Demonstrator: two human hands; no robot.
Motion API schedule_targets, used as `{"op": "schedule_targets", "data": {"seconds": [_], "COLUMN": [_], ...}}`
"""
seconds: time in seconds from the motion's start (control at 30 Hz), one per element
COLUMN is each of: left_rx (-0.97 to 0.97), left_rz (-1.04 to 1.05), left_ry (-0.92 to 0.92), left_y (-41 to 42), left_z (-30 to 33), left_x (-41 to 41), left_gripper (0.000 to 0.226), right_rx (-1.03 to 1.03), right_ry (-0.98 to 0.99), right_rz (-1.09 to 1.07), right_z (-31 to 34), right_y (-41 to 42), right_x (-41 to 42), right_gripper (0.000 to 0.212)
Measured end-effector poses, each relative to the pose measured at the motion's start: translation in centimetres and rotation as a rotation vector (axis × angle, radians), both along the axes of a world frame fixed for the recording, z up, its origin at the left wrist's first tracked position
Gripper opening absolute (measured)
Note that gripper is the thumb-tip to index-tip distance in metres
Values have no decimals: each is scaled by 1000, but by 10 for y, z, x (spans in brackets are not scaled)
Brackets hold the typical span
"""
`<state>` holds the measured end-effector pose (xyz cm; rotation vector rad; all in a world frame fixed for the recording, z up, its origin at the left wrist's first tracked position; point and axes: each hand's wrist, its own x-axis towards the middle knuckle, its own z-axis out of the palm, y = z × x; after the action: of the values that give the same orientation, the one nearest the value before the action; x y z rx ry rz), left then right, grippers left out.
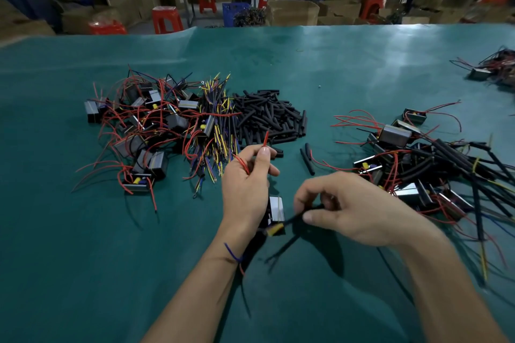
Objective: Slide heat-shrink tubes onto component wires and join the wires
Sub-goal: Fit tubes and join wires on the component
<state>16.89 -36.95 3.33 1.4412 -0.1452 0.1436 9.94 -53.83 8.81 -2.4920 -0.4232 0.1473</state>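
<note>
We are pinching the red wire upright in our left hand, keeping its end free. Our right hand fingers are pinching a black heat-shrink tube beside the component, near the middle of the surface.

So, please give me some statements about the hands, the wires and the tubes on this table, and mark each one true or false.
1. The left hand pinches a red wire. True.
2. The right hand lies flat and empty on the green table. False: its fingers pinch a black tube.
3. The loose pile of black tubes lies beyond the hands. True.
4. The component between the hands has a blue part at its near end. False: that part is yellow.
5. Components with tubes fitted lie at the right. True.
</note>
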Motion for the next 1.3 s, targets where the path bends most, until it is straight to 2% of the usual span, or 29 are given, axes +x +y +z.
{"op": "schedule_targets", "data": {"seconds": [0.07,0.17,0.23,0.3,0.37,0.43,0.57,0.7,0.87,0.93,1.07,1.13,1.3], "left_rx": [6,-4,-13,-10,-16,-4,-36,-128,-112,-120,-106,-87,-53], "left_rz": [0,-17,-19,-20,-33,-43,-68,-118,-141,-153,-166,-179,-198], "left_ry": [-16,-21,-10,-11,-23,-26,-33,-22,-46,-37,-50,-56,-78], "left_y": [1,0,0,0,0,-1,-1,-1,-1,0,0,-1,-2], "left_z": [-1,0,1,2,3,3,5,6,3,2,0,0,0], "left_x": [0,-1,-1,-1,-2,-2,-3,-5,-3,-2,-1,-1,-2], "left_gripper": [24,23,22,22,22,25,24,23,16,14,9,7,14], "right_rx": [300,709,875,943,928,883,831,886,892,893,779,829,852], "right_ry": [7,25,77,143,173,197,216,201,140,102,-109,-174,-255], "right_rz": [35,15,-36,-120,-261,-363,-367,-363,-386,-412,-523,-548,-517], "right_z": [5,8,6,4,0,-7,-17,-17,-17,-19,-24,-25,-26], "right_y": [1,8,16,22,27,33,43,43,42,41,41,41,41], "right_x": [-3,-5,-2,2,7,11,13,13,14,15,17,19,19], "right_gripper": [14,28,34,38,34,22,22,23,22,21,12,7,13]}}
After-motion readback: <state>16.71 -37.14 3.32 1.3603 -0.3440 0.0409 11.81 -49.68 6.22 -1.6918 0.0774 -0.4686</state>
